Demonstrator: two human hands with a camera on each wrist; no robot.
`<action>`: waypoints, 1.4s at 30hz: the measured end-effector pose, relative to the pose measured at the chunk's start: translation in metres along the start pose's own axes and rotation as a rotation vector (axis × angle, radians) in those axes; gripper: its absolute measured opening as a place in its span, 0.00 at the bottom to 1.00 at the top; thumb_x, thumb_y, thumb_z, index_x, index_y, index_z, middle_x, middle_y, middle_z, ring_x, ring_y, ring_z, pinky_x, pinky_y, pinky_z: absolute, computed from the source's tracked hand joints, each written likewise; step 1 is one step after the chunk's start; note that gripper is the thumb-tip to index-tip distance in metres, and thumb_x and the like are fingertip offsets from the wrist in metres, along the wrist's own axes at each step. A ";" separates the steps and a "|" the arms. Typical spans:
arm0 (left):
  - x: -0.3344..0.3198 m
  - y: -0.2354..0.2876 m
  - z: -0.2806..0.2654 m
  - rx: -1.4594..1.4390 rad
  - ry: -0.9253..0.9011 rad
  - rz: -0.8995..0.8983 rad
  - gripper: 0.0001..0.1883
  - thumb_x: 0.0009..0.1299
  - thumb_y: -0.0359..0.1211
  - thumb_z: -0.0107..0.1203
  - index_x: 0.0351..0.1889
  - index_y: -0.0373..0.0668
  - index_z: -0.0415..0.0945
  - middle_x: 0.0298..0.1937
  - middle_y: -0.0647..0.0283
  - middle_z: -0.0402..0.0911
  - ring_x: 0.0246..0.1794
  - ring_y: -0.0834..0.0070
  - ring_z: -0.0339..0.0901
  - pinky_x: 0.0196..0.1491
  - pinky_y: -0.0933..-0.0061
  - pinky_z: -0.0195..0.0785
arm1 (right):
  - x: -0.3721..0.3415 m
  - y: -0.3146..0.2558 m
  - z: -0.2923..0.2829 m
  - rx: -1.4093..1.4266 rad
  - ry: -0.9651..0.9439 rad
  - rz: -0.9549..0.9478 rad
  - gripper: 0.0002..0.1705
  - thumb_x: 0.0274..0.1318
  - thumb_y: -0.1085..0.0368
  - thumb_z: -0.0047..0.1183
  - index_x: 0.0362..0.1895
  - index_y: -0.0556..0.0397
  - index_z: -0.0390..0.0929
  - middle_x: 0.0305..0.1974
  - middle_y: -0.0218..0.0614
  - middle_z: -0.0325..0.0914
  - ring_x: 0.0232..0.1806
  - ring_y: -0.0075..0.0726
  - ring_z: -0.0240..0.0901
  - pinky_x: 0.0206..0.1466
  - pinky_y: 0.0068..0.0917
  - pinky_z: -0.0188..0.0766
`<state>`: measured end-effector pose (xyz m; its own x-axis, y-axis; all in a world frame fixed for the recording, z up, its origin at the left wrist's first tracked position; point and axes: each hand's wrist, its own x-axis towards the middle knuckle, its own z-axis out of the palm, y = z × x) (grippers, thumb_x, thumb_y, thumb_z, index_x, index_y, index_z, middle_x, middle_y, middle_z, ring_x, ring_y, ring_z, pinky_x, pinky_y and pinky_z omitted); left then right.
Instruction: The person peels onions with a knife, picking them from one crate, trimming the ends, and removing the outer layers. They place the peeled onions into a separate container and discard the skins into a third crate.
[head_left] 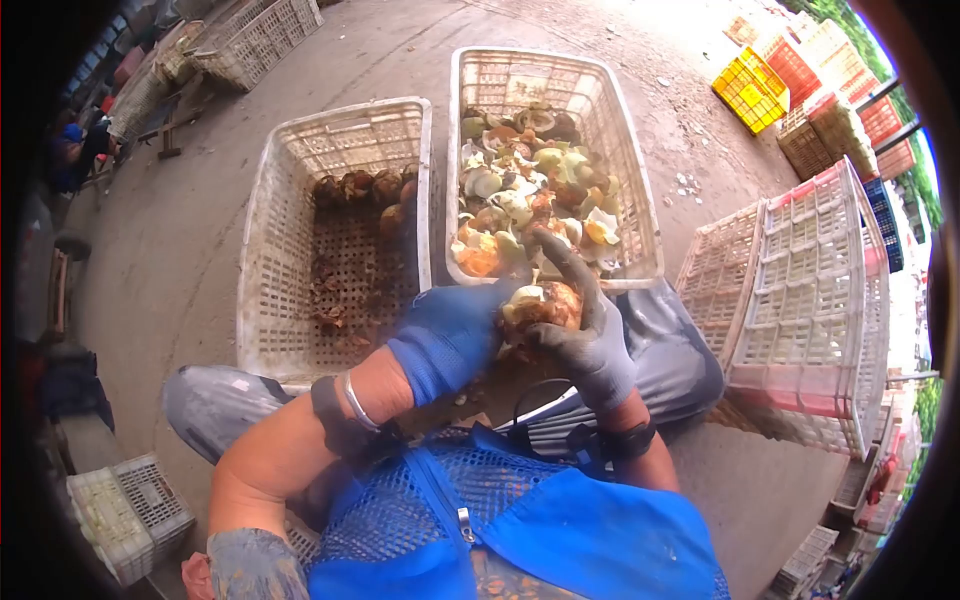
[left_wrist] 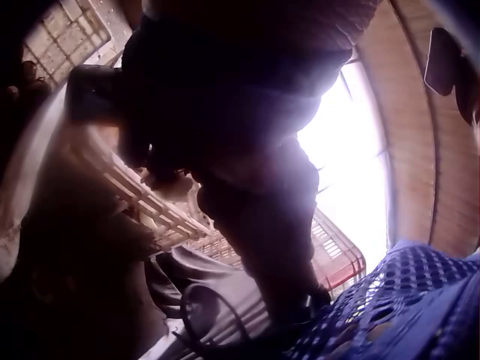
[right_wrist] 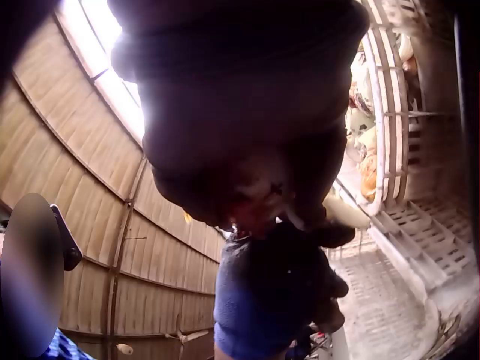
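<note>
A round, brown-skinned bulb, like an onion with a pale peeled patch on top, sits in my grey-gloved right hand. The fingers and thumb of that hand curl round its far and near sides. Close against the bulb's left side is my blue-gloved left hand, its fingertips blurred. In the right wrist view the left hand shows curled fingers right below the bulb; I cannot tell what they hold. A pale flap of peel sticks out beside them. The left wrist view is mostly dark.
Ahead stands a white crate of pale, green and orange peelings. Left of it, another crate has several brown bulbs at its far end. Stacked white crates stand to the right, a yellow crate farther off.
</note>
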<state>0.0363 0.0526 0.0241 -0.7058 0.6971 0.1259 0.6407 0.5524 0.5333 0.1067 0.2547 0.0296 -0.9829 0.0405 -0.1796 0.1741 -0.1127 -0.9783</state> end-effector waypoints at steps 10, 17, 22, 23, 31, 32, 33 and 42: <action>0.042 -0.029 0.033 0.055 -0.184 -0.155 0.23 0.69 0.33 0.58 0.63 0.56 0.84 0.39 0.50 0.88 0.39 0.49 0.87 0.42 0.52 0.81 | 0.008 0.050 -0.018 1.056 0.014 0.341 0.30 0.72 0.41 0.53 0.68 0.42 0.75 0.59 0.34 0.83 0.57 0.37 0.81 0.52 0.35 0.79; 0.024 -0.009 0.008 0.279 0.048 0.230 0.31 0.70 0.34 0.59 0.74 0.52 0.77 0.30 0.58 0.84 0.26 0.58 0.84 0.30 0.58 0.76 | -0.001 0.050 -0.012 0.457 -0.085 -0.123 0.37 0.72 0.35 0.49 0.75 0.43 0.69 0.67 0.37 0.77 0.69 0.37 0.72 0.72 0.43 0.68; 0.023 -0.017 0.029 0.208 0.008 0.110 0.41 0.71 0.38 0.62 0.84 0.54 0.61 0.32 0.57 0.84 0.31 0.57 0.86 0.34 0.55 0.78 | 0.026 0.066 -0.035 0.926 -0.443 0.170 0.39 0.79 0.33 0.40 0.75 0.49 0.68 0.62 0.33 0.82 0.58 0.33 0.81 0.58 0.36 0.83; 0.021 -0.012 0.027 0.209 0.010 0.108 0.41 0.71 0.38 0.62 0.84 0.54 0.61 0.32 0.57 0.84 0.31 0.57 0.86 0.34 0.55 0.78 | 0.031 0.062 -0.036 0.929 -0.785 0.122 0.39 0.79 0.35 0.42 0.76 0.50 0.68 0.63 0.34 0.81 0.58 0.34 0.82 0.61 0.36 0.83; 0.015 -0.002 0.034 0.163 -0.023 -0.030 0.33 0.69 0.41 0.64 0.73 0.51 0.72 0.33 0.55 0.86 0.35 0.53 0.87 0.38 0.50 0.79 | -0.007 0.036 0.002 -0.499 0.291 -0.337 0.40 0.61 0.57 0.71 0.76 0.53 0.73 0.65 0.39 0.80 0.59 0.22 0.77 0.63 0.28 0.77; 0.017 0.001 0.031 0.158 -0.027 -0.020 0.33 0.69 0.41 0.64 0.73 0.51 0.72 0.33 0.55 0.86 0.35 0.53 0.87 0.38 0.50 0.79 | -0.007 0.016 0.008 -0.051 0.315 0.088 0.45 0.53 0.67 0.72 0.76 0.56 0.71 0.69 0.39 0.76 0.63 0.25 0.75 0.68 0.28 0.73; 0.018 0.006 0.025 0.116 -0.056 -0.048 0.29 0.69 0.40 0.63 0.70 0.51 0.75 0.34 0.53 0.86 0.36 0.52 0.87 0.40 0.50 0.80 | -0.009 0.009 0.006 -0.053 0.317 0.087 0.45 0.53 0.67 0.72 0.76 0.56 0.71 0.69 0.39 0.76 0.63 0.25 0.75 0.68 0.28 0.73; 0.060 -0.018 0.000 -0.151 -0.214 -0.362 0.15 0.71 0.42 0.60 0.50 0.46 0.86 0.48 0.47 0.89 0.48 0.48 0.87 0.52 0.53 0.80 | -0.018 0.015 -0.008 0.703 -0.097 0.010 0.53 0.51 0.70 0.55 0.84 0.58 0.55 0.50 0.38 0.87 0.25 0.10 0.67 0.31 0.10 0.66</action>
<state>-0.0173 0.0844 0.0225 -0.7877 0.5589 -0.2591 0.3012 0.7163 0.6295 0.1276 0.2603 0.0172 -0.9880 -0.0488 -0.1462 0.1354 -0.7282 -0.6719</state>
